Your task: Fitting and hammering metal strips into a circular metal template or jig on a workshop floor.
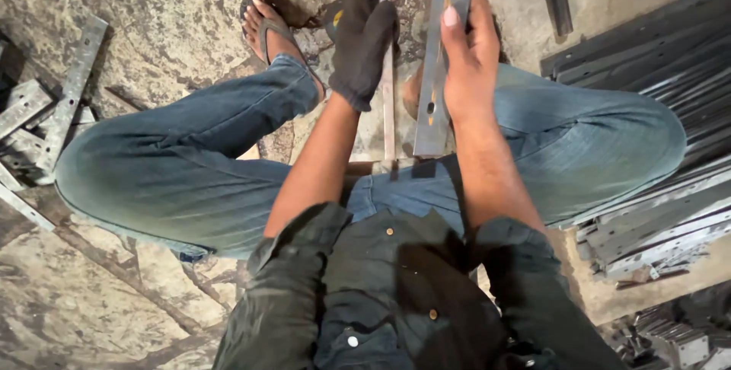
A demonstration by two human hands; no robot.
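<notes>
Seated over the floor [152, 4], the gloved left hand [364, 43] holds a thin metal rod [388, 111] in a closed grip while the bare right hand [470, 62] clasps a flat steel bar [438, 73].

Stained concrete floor [152, 4]: perforated metal brackets [46, 119] left, stacked metal strips [662, 58] right.

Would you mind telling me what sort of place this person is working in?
Probably a small metal workshop: stacked steel strips lie on the rough concrete floor, and the gloved left hand and bare right hand hold a flat steel bar.
</notes>
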